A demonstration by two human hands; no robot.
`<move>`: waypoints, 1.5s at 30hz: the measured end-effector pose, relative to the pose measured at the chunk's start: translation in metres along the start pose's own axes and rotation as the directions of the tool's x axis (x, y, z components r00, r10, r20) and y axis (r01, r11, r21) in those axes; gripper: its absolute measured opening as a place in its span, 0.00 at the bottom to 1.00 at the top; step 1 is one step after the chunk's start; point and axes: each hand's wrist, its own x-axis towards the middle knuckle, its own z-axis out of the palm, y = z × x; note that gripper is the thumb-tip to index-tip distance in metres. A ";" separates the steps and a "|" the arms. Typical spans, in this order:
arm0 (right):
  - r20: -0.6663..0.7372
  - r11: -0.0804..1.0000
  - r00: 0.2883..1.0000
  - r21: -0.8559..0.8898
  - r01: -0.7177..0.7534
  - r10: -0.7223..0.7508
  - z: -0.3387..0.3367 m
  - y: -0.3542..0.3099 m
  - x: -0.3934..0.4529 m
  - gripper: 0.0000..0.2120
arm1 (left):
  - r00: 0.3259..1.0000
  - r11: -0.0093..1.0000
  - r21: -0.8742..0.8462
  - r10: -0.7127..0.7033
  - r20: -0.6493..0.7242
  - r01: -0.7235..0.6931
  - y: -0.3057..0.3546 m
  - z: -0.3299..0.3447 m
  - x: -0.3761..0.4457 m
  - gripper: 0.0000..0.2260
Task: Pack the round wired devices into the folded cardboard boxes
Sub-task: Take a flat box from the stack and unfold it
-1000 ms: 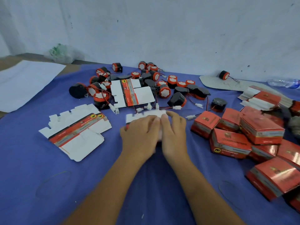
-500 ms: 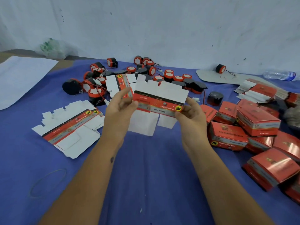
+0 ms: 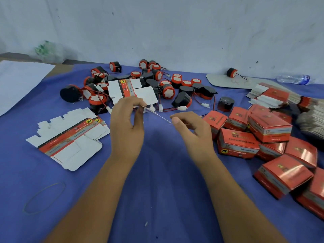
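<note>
Head view: both hands pinch a flat carton blank [image 3: 156,115] edge-on.
Left grip [image 3: 127,127] and right grip [image 3: 191,130] pinch its ends; several closed boxes [image 3: 238,143] done, many round buzzers [image 3: 168,91] loose.

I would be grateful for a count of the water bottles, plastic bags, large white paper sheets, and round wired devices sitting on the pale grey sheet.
Water bottle: 1
Plastic bag: 1
White paper sheet: 1
Round wired device on the pale grey sheet: 1
Total: 4
</note>
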 end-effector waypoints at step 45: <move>0.103 0.949 0.994 0.306 -0.077 0.048 0.005 -0.026 0.006 0.07 | 0.902 0.802 0.418 0.351 0.251 -0.428 -0.013 0.016 -0.009 0.47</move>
